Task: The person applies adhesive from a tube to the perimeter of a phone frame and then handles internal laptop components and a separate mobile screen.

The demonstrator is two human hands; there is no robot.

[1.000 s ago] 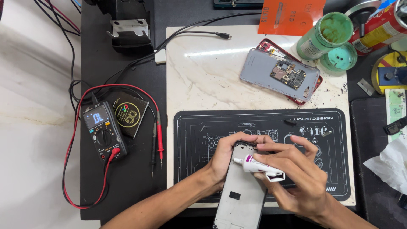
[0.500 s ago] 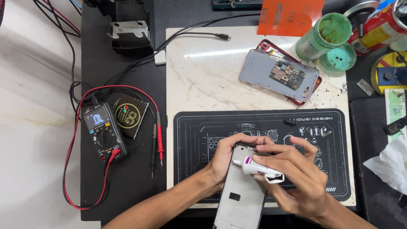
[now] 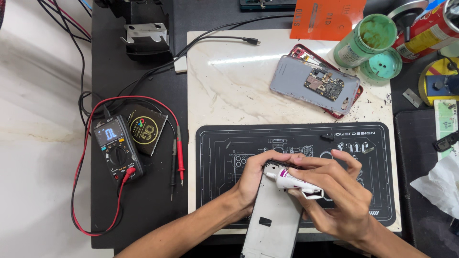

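Observation:
My left hand [image 3: 256,179] grips the upper left edge of a grey phone frame [image 3: 275,220] that lies on a black printed work mat [image 3: 215,148]. My right hand [image 3: 337,196] holds a small white glue tube [image 3: 292,182] with a purple band. Its nozzle points left and touches the top edge of the frame. Further back, a second opened phone [image 3: 306,86] with a grey back, a bare circuit board and a red rim rests on the marble slab [image 3: 224,81].
A black multimeter [image 3: 117,148] with red and black probes [image 3: 177,157] sits on the left. A green tub [image 3: 366,40] and its lid [image 3: 382,67], a can [image 3: 430,31] and an orange card [image 3: 327,16] stand at the back right. Crumpled tissue [image 3: 440,186] lies at the right edge.
The glue tube's nozzle has shifted slightly along the top edge of the frame. Both hands otherwise stay where they were.

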